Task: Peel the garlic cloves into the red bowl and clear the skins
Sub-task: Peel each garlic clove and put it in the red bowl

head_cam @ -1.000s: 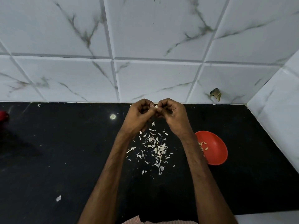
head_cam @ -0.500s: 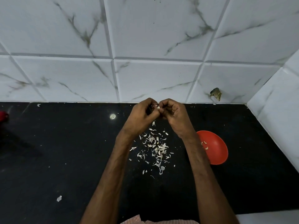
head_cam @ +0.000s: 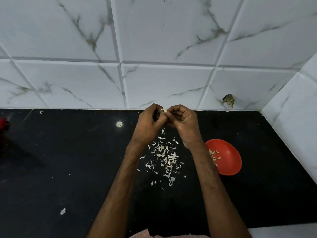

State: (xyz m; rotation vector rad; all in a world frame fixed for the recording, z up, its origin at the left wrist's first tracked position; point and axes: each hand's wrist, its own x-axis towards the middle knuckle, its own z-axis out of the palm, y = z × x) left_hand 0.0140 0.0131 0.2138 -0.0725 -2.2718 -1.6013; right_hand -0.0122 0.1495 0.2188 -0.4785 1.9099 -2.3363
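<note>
Head view, near to far: how should this peel go?
— Skins (head_cam: 164, 158) litter the bench (head_cam: 68, 160); the red bowl (head_cam: 230, 150) sits right, holding peeled cloves (head_cam: 214, 156). Farther, the left hand (head_cam: 149, 124) and right hand (head_cam: 183, 121), fingers curled, pinch 1 garlic clove (head_cam: 165, 111). Strip it over the pile, then drop it rightward.
— Anything hidden?
— Fingers cover most of the clove; I can't tell how much skin is left on it.

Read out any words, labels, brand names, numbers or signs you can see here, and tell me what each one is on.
None: no word, label, brand or number can be read here.
The white marble-veined wall tiles, the black stone countertop and the round red plastic bowl show no markings.
The red object at the left edge is blurred and cut off, so any marking cannot be told.
</note>
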